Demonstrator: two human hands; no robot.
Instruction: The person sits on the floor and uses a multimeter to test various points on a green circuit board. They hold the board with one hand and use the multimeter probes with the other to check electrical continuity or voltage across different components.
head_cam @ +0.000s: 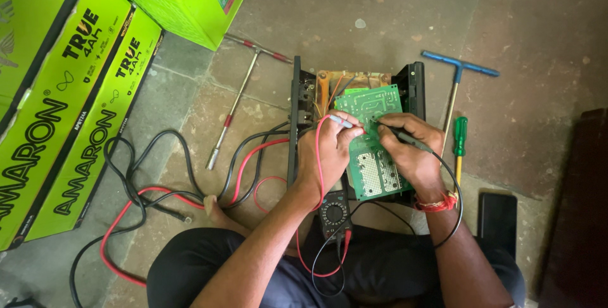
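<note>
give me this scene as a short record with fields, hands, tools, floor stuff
left hand: holds red probe on green circuit board
right hand: holds black probe on the board
meter: multimeter by the knees, red and black leads attached
housing: open black case under the board
floor tools: blue T-wrench, green screwdriver, metal T-wrench
left side: green boxes, red and black cables

An informal repair workshop, worked on a bare stone floor (525,35): green battery cartons (60,111) stacked at the side, T-handle wrenches (237,102), a screwdriver (460,140), a multimeter (334,213), loose cables (139,187) and an opened device with a circuit board (373,149)
</note>
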